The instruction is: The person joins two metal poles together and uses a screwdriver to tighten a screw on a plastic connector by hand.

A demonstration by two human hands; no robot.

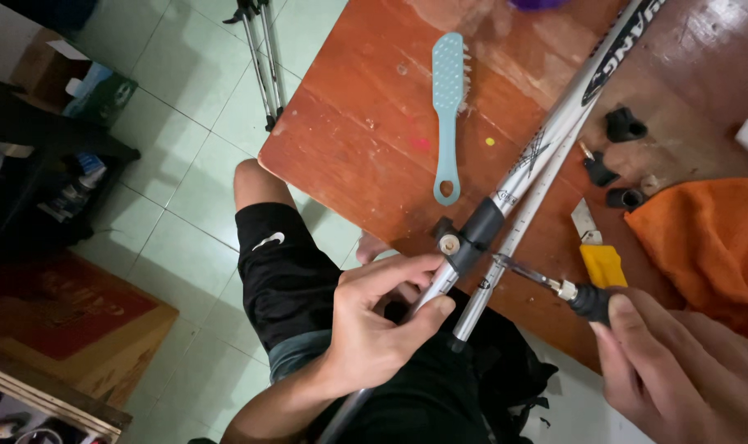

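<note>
The right hand (678, 362) is nearest to the camera, at the lower right, with its fingers closed around the black handle of a screwdriver (555, 288). The thin shaft points to the left, and its tip meets the black clamp (470, 234) on a silver pole (547, 148), it seems at a small screw there. The left hand (374, 329) is clamped on the pole just below the clamp, thumb on one side and fingers on the other, probably to stop the pole from turning under the tool. The pole lies diagonally, its upper part resting on the brown desk (349, 140) and its lower end coming out over the person's lap, so the clamp sits right at the desk edge where both hands can reach it.

On the desk, a light blue brush (448, 107) lies left of the pole. To the right are some small black parts (625, 123), a yellow knife (597, 255) and an orange cloth (711, 238), all near the right hand.
</note>
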